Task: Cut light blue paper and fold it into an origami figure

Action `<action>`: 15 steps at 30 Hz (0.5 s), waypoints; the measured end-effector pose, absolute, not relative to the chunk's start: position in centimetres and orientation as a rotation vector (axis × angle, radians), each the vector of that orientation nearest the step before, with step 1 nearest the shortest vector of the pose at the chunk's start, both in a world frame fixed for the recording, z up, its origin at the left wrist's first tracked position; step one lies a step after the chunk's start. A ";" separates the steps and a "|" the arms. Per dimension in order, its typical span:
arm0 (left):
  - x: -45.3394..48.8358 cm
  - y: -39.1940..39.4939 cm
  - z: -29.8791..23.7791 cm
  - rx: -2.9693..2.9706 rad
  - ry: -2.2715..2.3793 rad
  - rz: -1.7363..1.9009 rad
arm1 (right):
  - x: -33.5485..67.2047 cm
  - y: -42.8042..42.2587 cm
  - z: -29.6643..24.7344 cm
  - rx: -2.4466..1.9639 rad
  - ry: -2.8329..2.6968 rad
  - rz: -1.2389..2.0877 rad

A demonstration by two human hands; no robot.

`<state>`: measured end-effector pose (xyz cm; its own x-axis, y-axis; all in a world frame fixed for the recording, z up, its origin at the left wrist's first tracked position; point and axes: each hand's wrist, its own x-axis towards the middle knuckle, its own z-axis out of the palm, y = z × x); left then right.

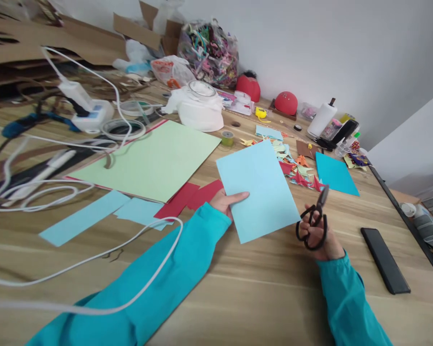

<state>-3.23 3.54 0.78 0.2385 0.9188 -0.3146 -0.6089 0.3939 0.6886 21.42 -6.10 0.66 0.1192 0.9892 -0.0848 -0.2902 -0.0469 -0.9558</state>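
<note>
On the table (pixel 260 298) I see a paper stack (pixel 159 161) to the left of my sheet (pixel 258 192), a phone (pixel 385 260) to the right of my scissors (pixel 321 201), and folded figures (pixel 303 170) behind the scissors.

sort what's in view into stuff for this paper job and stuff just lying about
Seemingly for the job:
blue sheet, in the left hand
scissors, in the right hand
green sheet
folded paper shapes

Seemingly just lying about:
phone
tape measure
plug adapter

Light-blue sheet (pixel 261 187), black-handled scissors (pixel 321 203), teal sleeves (pixel 173 271)
</note>
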 end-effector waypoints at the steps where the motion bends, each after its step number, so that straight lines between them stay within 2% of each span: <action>1: -3.2 3.3 0.9 0.490 0.732 1.059 | 21.1 -6.3 0.7 -1.010 -0.898 1.398; 5: -3.2 2.9 0.7 0.546 0.645 0.980 | 19.3 -6.5 0.4 -0.786 -1.013 1.718; 10: -3.5 3.7 0.3 0.525 0.719 1.013 | 17.0 -5.0 0.6 -1.080 -0.806 1.330; 15: -3.6 4.5 -0.4 0.660 0.808 1.074 | 16.4 -4.6 0.6 -1.332 -0.869 1.177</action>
